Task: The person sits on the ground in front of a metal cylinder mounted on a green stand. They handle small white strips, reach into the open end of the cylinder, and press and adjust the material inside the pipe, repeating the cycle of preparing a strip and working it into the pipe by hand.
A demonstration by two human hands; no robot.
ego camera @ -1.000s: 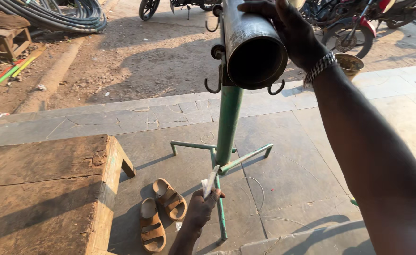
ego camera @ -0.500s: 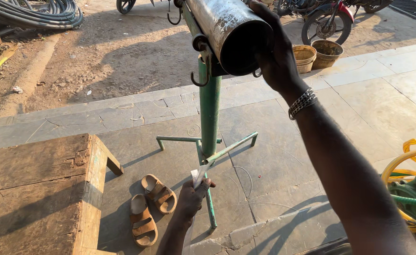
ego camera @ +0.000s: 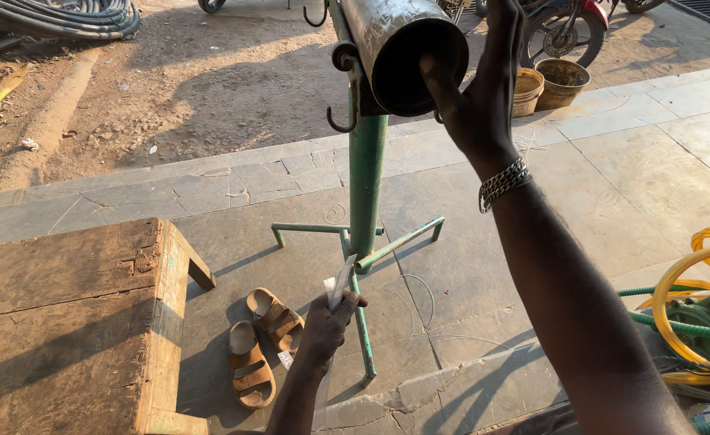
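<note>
A wide steel pipe (ego camera: 403, 44) rests on a green metal stand (ego camera: 367, 185) with hooks, its open end facing me. My right hand (ego camera: 476, 97), with a chain bracelet on the wrist, grips the rim of the pipe's mouth, thumb inside the opening. Down low, my left hand (ego camera: 327, 322) is closed on a thin white strip (ego camera: 340, 282), held upright beside the stand's lower leg.
A worn wooden bench (ego camera: 73, 322) fills the lower left. A pair of brown sandals (ego camera: 262, 346) lies on the stone paving beside it. Yellow and green hoses (ego camera: 693, 322) coil at the right. Two buckets (ego camera: 548, 84) and a motorbike wheel (ego camera: 560, 36) stand behind the pipe.
The view has shifted so the pipe and stand sit further right. My right hand has slid from the pipe's top to its mouth. The left hand still holds the strip.
</note>
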